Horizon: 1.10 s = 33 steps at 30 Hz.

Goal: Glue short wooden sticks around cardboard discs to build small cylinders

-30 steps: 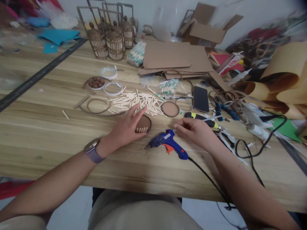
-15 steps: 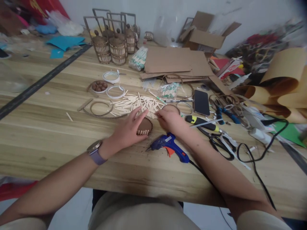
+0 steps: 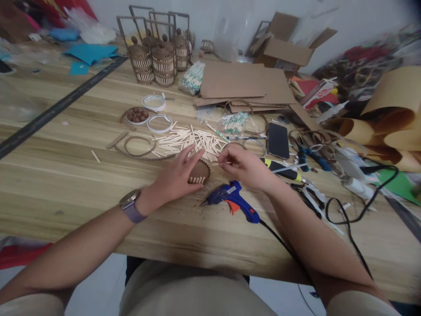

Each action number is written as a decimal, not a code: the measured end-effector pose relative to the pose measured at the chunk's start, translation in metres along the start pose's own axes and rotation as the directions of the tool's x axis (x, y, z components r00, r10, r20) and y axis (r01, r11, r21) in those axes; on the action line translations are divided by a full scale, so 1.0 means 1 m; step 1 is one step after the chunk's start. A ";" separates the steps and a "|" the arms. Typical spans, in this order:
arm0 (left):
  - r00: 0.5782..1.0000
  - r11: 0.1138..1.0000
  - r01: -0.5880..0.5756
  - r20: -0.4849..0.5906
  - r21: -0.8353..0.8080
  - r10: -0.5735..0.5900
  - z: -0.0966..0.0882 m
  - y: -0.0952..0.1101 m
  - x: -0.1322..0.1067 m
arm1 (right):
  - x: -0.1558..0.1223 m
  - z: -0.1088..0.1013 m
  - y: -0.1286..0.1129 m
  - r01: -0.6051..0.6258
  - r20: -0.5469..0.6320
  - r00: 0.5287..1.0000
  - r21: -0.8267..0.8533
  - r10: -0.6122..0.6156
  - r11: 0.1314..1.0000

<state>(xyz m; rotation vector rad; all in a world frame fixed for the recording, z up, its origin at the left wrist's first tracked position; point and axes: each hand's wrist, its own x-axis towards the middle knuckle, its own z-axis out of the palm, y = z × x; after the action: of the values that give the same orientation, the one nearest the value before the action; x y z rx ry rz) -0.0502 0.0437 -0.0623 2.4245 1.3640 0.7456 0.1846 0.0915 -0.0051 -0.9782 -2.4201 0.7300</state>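
Observation:
My left hand [image 3: 171, 175] curves around the left side of a round brown cardboard base [image 3: 199, 170] with a ridged rim, thumb at its near edge and fingers at the far side. A short row of small pale sticks [image 3: 197, 180] stands along the near rim of this base. Just to the right, my right hand [image 3: 245, 166] is closed in a pinch on a short wooden stick [image 3: 215, 164], whose tip points left towards the base. Beyond both hands lies a loose pile of wooden sticks [image 3: 187, 139]. A blue glue gun [image 3: 233, 199] rests below my right hand, nozzle to the left.
Several lidded containers with tall handles [image 3: 163, 66] stand at the back left. Cardboard sheets [image 3: 233, 81] lie at the back. A phone [image 3: 278, 140], a yellow-black tool [image 3: 284, 170] and dark cables crowd the right. Tape rolls [image 3: 159, 123] and a dish of brown balls [image 3: 137, 116] sit left.
My right hand has drawn back from the edge of the stick pile and turned, with a stick now showing between its fingertips. My left hand stays around the base.

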 end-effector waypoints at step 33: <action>1.000 0.999 0.006 0.006 -0.034 -0.005 -0.001 -0.001 0.001 | -0.007 0.037 -0.030 0.014 0.138 0.990 -0.134 0.004 0.991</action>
<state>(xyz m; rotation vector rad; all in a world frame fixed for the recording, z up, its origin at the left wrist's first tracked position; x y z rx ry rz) -0.0510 0.0445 -0.0615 2.3942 1.3446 0.7540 0.1537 0.0562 -0.0167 -1.0027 -2.6205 0.6588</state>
